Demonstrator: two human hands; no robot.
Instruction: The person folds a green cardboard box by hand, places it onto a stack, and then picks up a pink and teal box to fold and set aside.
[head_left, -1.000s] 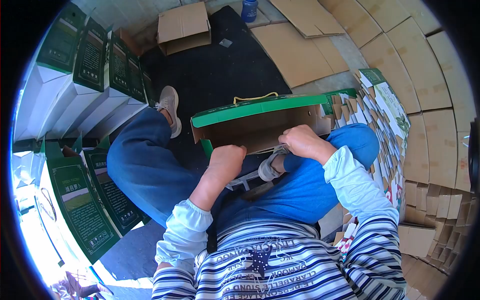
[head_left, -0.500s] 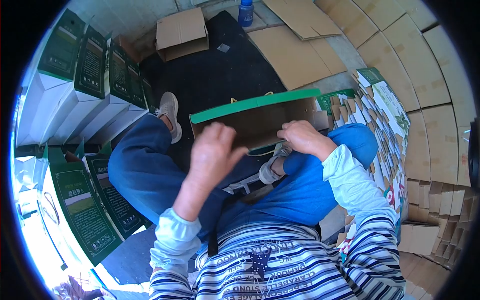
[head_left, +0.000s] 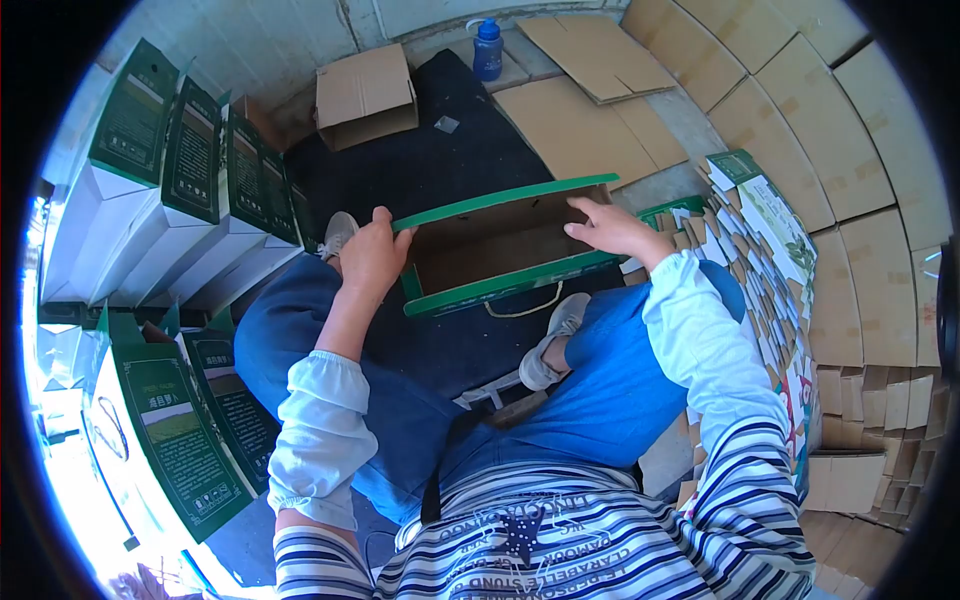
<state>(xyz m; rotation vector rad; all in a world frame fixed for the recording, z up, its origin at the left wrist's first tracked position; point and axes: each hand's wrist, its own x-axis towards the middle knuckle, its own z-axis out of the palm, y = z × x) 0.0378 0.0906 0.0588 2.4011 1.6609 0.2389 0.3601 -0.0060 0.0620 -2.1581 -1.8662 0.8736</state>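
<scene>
A green carton lies open in front of my crossed legs, its brown cardboard inside facing up. A cord handle hangs from its near side. My left hand grips the carton's left end, thumb toward the inside. At the right end, my right hand grasps the carton with thumb and forefinger reaching over into it. The part of the end wall under the right hand is hidden.
Green-and-white cartons stand in rows at left, with more below. Stacked folded cartons lie at right, before a wall of brown boxes. A brown box, flat cardboard and a blue bottle are ahead.
My left hand has moved from above the near edge to the carton's left end. My right hand has shifted up to the right end. The carton's near green side now shows.
</scene>
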